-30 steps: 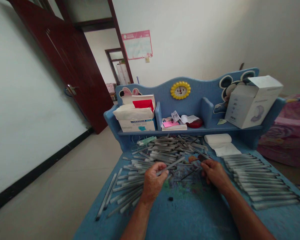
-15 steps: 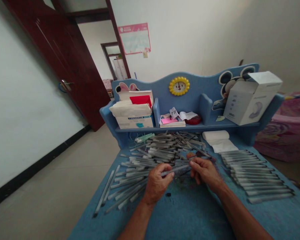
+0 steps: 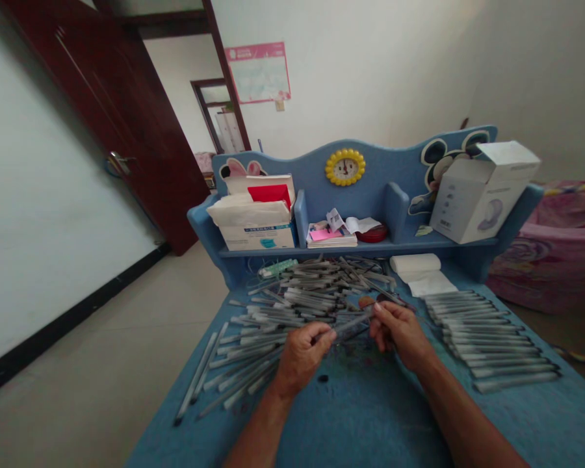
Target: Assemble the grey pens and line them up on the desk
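Note:
My left hand (image 3: 299, 354) and my right hand (image 3: 400, 331) both pinch one thin grey pen (image 3: 351, 322), held level between them just above the blue desk (image 3: 370, 416). The left fingers grip its near end, the right fingers its far end. Behind and left of my hands lies a loose heap of several grey pens (image 3: 297, 299). To the right, a neat row of grey pens (image 3: 487, 341) lies side by side on the desk.
A blue shelf (image 3: 351, 247) at the desk's back carries a tissue box (image 3: 258, 227), papers, a red dish, a yellow clock (image 3: 345, 167) and a white carton (image 3: 478, 195). Folded white cloth (image 3: 422, 273) lies below. A dark door (image 3: 141, 136) stands open on the left; pink bedding at right.
My right hand has come in from the right and taken the far end of the pen that my left hand held. The view has shifted slightly left.

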`<action>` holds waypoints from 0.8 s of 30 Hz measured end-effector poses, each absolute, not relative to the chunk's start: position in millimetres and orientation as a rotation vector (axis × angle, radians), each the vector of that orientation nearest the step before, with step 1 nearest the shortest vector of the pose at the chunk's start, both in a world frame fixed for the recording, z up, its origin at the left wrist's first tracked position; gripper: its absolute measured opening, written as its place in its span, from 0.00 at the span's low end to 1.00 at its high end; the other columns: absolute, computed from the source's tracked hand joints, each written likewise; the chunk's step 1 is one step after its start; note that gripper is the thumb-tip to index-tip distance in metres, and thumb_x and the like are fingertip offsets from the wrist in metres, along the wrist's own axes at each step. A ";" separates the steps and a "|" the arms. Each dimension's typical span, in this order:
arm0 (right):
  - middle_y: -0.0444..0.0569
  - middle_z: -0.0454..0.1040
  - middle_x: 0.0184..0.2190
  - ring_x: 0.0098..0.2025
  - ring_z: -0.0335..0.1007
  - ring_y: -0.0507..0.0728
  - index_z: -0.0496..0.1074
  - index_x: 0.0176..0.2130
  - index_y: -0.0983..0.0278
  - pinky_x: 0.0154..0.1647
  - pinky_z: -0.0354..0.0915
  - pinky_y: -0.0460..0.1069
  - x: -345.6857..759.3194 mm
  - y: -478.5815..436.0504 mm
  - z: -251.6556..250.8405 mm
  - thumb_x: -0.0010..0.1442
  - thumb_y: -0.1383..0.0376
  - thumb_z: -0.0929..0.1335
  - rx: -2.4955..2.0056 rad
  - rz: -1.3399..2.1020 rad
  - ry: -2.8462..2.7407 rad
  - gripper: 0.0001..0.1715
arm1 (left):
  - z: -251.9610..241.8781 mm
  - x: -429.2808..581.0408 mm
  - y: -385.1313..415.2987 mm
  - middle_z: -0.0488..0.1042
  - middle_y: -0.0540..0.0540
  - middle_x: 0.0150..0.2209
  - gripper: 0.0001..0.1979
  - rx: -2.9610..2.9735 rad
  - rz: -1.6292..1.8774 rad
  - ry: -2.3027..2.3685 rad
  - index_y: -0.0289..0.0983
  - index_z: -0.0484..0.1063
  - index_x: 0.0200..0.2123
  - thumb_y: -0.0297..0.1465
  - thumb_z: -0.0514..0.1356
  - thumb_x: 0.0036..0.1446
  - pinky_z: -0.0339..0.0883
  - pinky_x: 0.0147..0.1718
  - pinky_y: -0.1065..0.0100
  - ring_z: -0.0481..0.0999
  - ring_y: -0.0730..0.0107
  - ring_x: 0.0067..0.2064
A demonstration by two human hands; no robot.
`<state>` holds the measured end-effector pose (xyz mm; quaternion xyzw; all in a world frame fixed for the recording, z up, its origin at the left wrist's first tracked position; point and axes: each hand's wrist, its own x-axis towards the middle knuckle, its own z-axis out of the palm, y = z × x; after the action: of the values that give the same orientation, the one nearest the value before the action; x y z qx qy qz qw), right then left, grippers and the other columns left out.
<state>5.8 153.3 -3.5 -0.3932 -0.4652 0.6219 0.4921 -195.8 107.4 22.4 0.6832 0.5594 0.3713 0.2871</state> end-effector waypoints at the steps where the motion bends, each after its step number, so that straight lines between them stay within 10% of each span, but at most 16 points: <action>1: 0.42 0.71 0.16 0.10 0.60 0.46 0.67 0.29 0.66 0.08 0.47 0.40 4.0 152.4 -3.8 0.51 0.50 0.68 -0.912 1.542 -1.101 0.20 | 21.3 -193.4 106.4 0.66 0.53 0.20 0.12 1.804 0.991 1.482 0.35 0.72 0.26 0.35 0.55 0.55 0.57 0.25 0.75 0.66 0.75 0.24; 24: 0.40 0.66 0.12 0.08 0.55 0.46 0.64 0.25 0.65 0.06 0.46 0.41 -19.1 150.5 -8.7 0.49 0.55 0.70 -0.901 1.669 -0.770 0.17 | 20.5 -164.0 97.5 0.60 0.58 0.10 0.15 1.243 0.769 1.367 0.36 0.63 0.23 0.42 0.53 0.51 0.43 0.12 0.77 0.51 0.81 0.11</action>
<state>-19.1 150.5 -8.7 -0.3759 -0.3212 0.6964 0.5202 -164.0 97.5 20.5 0.5227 0.5749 0.3235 0.5400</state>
